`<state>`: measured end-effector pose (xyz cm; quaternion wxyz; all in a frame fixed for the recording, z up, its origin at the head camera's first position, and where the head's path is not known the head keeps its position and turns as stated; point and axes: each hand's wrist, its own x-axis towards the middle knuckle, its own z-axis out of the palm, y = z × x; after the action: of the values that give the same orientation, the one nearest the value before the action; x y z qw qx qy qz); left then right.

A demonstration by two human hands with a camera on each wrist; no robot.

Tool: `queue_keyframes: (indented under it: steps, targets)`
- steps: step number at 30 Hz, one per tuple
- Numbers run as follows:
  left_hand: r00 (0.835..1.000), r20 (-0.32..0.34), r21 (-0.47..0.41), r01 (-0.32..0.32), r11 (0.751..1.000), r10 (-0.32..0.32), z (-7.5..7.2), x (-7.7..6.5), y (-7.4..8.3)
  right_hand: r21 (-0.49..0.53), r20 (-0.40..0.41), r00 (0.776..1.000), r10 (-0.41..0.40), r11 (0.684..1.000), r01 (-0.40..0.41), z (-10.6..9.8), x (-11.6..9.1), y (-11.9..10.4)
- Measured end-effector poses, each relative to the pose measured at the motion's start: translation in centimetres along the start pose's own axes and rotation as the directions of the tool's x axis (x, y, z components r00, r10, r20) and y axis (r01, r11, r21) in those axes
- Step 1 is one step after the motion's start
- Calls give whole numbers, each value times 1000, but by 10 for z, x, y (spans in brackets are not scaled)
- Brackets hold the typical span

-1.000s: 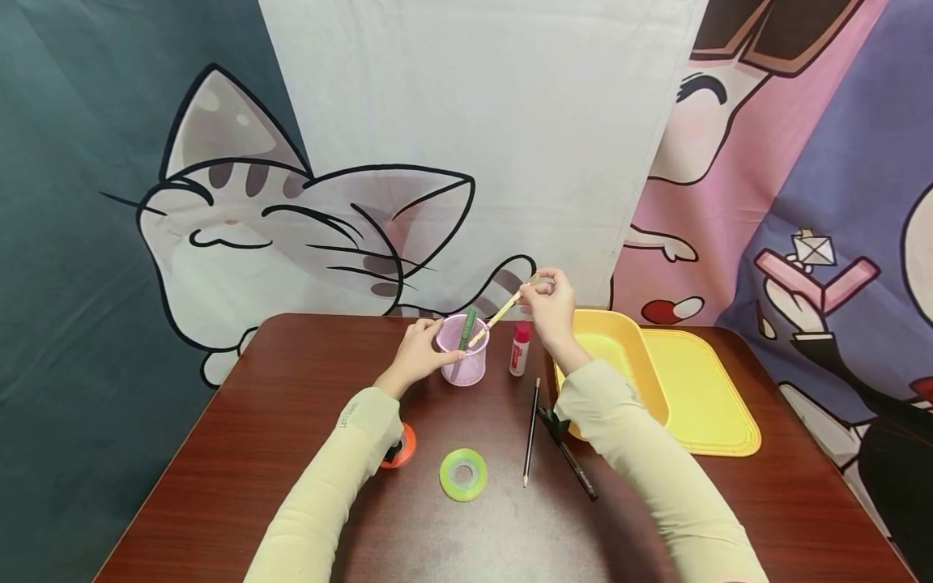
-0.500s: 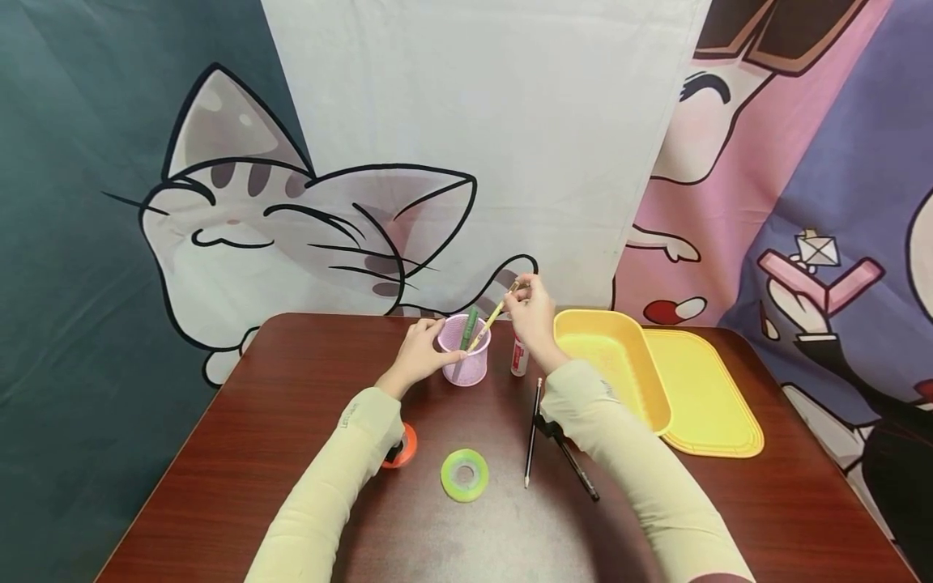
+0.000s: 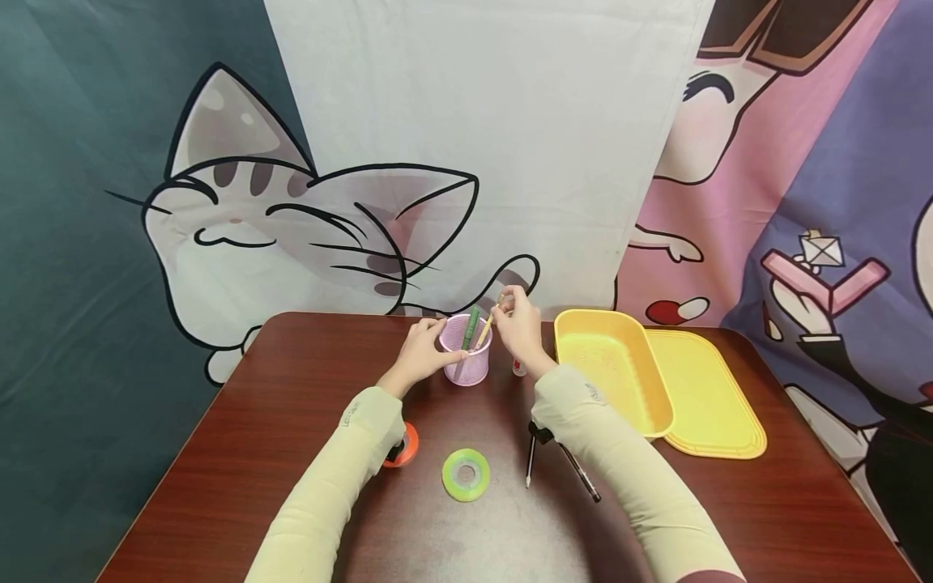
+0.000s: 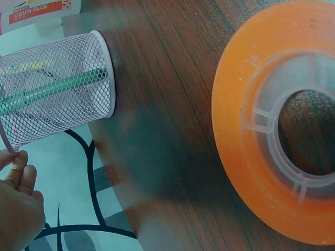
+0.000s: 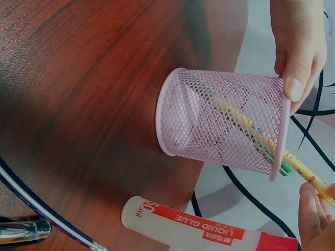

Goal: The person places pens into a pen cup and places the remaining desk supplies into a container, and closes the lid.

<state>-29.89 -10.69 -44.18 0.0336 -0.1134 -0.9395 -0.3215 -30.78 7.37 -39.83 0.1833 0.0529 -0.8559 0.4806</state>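
Note:
My left hand (image 3: 417, 356) holds the rim of a pink mesh pen cup (image 3: 466, 372), thumb at the near side. In the right wrist view its thumb presses against that rim. Inside the cup leans a green pen (image 3: 470, 328). With its fingertips my right hand (image 3: 521, 330) pinches the upper end of a slim yellow patterned pen (image 5: 301, 168). The pen's lower part is down inside the cup, visible through the mesh beside the green one. Just behind the right hand, mostly covered by it in the head view, stands a red-capped liquid glue bottle (image 5: 193, 227).
An orange tape roll (image 4: 235, 130) lies by the left wrist, and a green tape roll (image 3: 448, 476) near the middle. A dark striped pencil (image 3: 530, 465) and a black pen (image 3: 581, 474) lie under the right forearm. At right sit a yellow tray (image 3: 662, 405) and its yellow lid (image 3: 710, 397).
My right hand has moved left and down, and the yellow pen has sunk deeper into the cup and become steeper. The left hand has stayed on the rim.

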Motion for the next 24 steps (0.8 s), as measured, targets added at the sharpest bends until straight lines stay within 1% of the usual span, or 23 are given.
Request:
queue_keyframes:
  steps: [5,10,16,20,24]
  targets:
    - [1000,1,-4,-1,1000,1,0,0,1,-32,12,1000,-2,999,2,3,-3,2]
    - [1000,-1,-7,-10,1000,10,0,0,1,-42,46,998,41,998,-39,5,-7,2]
    - [1000,10,-13,-1,1000,1,2,0,0,-53,95,991,98,994,-93,6,-10,2]
    - [1000,15,-14,5,1000,-4,2,0,0,-36,95,992,79,996,-75,2,-10,-1]
    - [1000,11,-23,14,1000,-14,1,0,0,-7,122,991,58,998,-58,-4,-10,-6]
